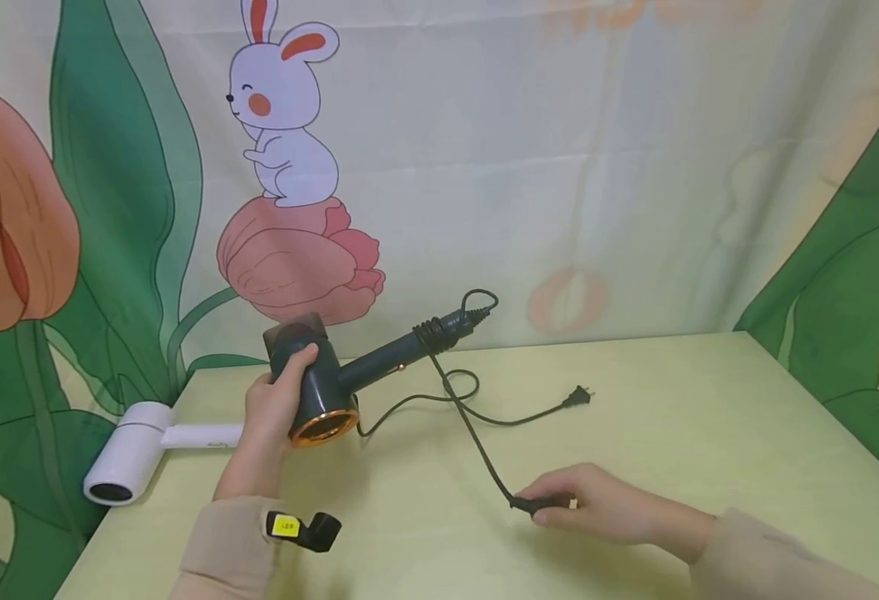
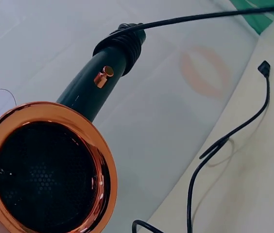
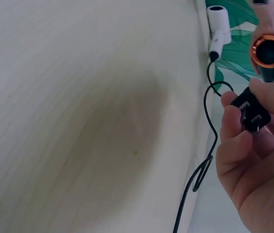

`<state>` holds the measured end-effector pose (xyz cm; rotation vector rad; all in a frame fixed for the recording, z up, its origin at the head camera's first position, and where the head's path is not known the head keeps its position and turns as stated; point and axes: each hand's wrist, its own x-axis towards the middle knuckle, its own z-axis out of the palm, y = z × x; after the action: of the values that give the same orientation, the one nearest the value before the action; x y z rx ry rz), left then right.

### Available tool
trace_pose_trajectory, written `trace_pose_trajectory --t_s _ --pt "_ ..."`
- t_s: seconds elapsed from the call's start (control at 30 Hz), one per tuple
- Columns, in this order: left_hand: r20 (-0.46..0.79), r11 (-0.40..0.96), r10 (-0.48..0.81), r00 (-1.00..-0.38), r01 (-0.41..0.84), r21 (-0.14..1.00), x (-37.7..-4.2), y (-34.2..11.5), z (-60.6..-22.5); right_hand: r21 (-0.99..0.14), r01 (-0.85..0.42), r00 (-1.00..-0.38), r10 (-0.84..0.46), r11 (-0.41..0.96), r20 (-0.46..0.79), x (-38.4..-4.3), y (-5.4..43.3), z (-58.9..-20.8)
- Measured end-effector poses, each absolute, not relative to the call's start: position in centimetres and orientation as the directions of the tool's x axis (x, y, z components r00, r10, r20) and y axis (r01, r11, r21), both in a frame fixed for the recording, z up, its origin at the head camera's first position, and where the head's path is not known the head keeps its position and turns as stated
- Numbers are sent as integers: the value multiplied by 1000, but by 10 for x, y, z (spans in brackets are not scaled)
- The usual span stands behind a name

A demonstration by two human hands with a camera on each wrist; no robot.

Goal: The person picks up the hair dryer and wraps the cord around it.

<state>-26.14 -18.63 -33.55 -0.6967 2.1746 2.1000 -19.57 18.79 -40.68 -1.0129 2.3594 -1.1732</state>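
My left hand [image 1: 272,412] grips the barrel of a dark green hair dryer [image 1: 319,385] with a copper rim, held above the table. Its handle points up and to the right, and several turns of its cord [image 2: 120,46] are wound round the handle's end. From there the cord runs down, fairly straight, to my right hand [image 1: 600,504]. Between thumb and fingers that hand pinches the black two-pin plug [image 3: 251,109], prongs showing in the right wrist view. A white hair dryer [image 1: 127,450] lies at the table's left, its handle partly hidden behind my left forearm.
The white dryer's black cord curls over the table behind the held dryer, ending in a second plug [image 1: 577,396]. A printed cloth [image 1: 469,167] with a rabbit and tulips hangs behind the pale yellow table [image 1: 709,417].
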Motion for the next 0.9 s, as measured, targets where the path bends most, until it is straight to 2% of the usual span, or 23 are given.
trace_pose_trajectory --t_s 0.2,0.63,0.77,0.9 --pt "-350 -87 -207 -914 -339 937 -258 -187 -333 -702 -518 -718 -695 488 46 -210 184 -416" --pt "-359 -217 5 -933 -351 911 -254 -192 -335 -785 -367 -789 -614 499 -22 -254 193 -430" --pt "-332 -224 59 -942 -336 915 -252 -193 -336 -737 -393 -819 -573 550 8 -265 196 -430" --pt "-287 -212 100 -953 -302 929 -249 -193 -337 -682 -444 -824 -564 581 56 -276 197 -424"
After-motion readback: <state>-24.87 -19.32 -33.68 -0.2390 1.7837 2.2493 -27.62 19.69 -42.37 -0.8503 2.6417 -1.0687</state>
